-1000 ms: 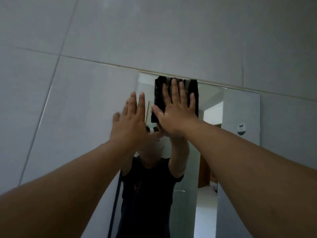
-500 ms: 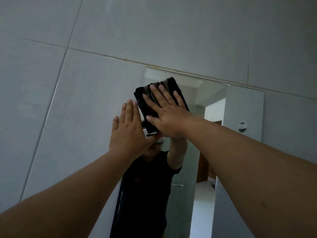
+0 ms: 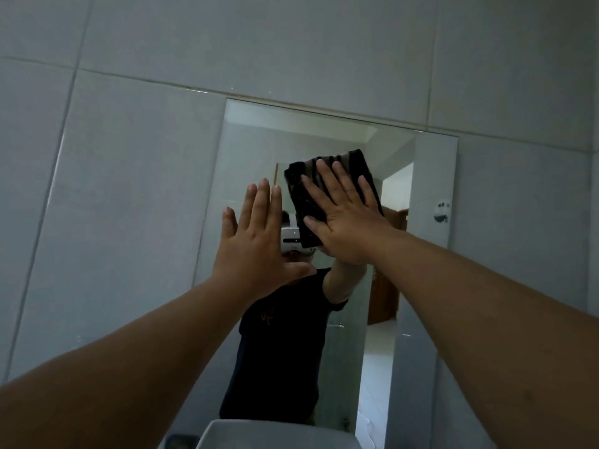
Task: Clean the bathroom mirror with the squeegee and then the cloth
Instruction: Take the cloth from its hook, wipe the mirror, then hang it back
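Note:
A frameless mirror (image 3: 259,147) hangs on the grey tiled wall. My right hand (image 3: 346,222) lies flat with fingers spread on a folded black cloth (image 3: 303,205), pressing it against the upper middle of the glass. The cloth is tilted, its top corner toward the right. My left hand (image 3: 256,241) is flat and open against the mirror near its left edge, just left of the cloth, and holds nothing. No squeegee is in view.
A white washbasin rim (image 3: 275,432) shows at the bottom, with a dark object (image 3: 180,442) beside it on the left. The glass reflects a person, an open doorway and a small white wall hook (image 3: 442,210). Large grey tiles surround the mirror.
My right hand has slid the cloth down from the mirror's top edge and to the right, tilting it. My left hand has stayed flat by the left edge.

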